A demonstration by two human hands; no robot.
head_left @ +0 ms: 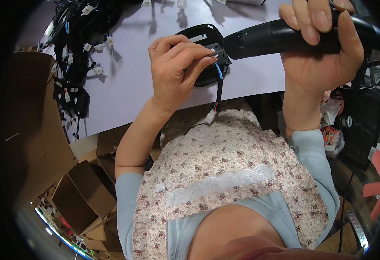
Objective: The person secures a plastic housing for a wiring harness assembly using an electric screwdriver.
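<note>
Driver [263,40] sits between one and two o'clock in my view, gripped by my right hand [317,56], nose toward nine. My left hand [172,69] bunches its fingertips near that nose; I cannot tell what they pinch. Beneath them, at twelve, lies the black housing [215,46]; a cable [219,89] drops toward six, ending in a white connector [210,116].

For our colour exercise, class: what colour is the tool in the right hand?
The tool is black; it shows best in the head view.
</note>
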